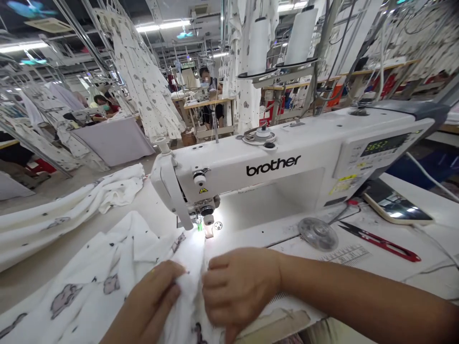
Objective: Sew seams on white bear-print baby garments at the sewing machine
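Observation:
White printed fabric (120, 260) with grey figures lies across the left of the sewing table, running up to the lit needle area of a white Brother sewing machine (229, 162). My left hand (154, 296) grips the fabric between thumb and fingers, just in front of the presser foot (200, 225). Beside it, my right hand (240, 286) is curled at the fabric's right edge. Its fingers are folded and slightly blurred, and the fabric's edge runs down beneath them.
Red-handled thread snips (382, 241), a clear round dish (318, 234) and a phone (398, 200) lie right of my hands. Thread cones (258, 45) stand above the machine. Garments (139, 71) hang behind, where people sit at other machines.

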`<act>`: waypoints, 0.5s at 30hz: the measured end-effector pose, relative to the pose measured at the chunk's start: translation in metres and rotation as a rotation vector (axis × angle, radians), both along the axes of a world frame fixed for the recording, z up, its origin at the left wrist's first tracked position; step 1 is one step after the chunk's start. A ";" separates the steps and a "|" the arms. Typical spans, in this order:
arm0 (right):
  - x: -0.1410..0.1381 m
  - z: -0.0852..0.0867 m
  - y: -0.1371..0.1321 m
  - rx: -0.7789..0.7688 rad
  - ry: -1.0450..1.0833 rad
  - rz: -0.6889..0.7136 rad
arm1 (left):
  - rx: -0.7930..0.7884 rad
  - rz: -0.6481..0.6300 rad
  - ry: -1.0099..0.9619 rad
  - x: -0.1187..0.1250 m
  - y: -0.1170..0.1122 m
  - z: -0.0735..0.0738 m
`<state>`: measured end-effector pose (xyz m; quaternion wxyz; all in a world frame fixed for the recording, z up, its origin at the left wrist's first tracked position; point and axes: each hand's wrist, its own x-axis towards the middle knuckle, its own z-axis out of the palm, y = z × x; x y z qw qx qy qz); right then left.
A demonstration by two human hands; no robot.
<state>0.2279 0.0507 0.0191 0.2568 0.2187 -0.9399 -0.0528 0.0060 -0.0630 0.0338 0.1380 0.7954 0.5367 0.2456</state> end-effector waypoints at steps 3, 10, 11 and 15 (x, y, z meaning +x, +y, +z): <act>-0.006 -0.009 -0.023 0.070 0.063 -0.005 | -0.076 0.218 -0.116 -0.009 0.001 0.011; -0.006 -0.011 -0.021 -0.044 0.144 -0.099 | 0.160 -0.070 0.150 -0.011 0.010 0.005; -0.004 -0.008 -0.018 -0.065 0.155 -0.104 | 0.190 -0.139 0.218 -0.010 0.011 0.001; 0.003 -0.008 -0.012 -0.079 0.059 -0.128 | 0.227 -0.242 0.351 -0.004 0.015 -0.008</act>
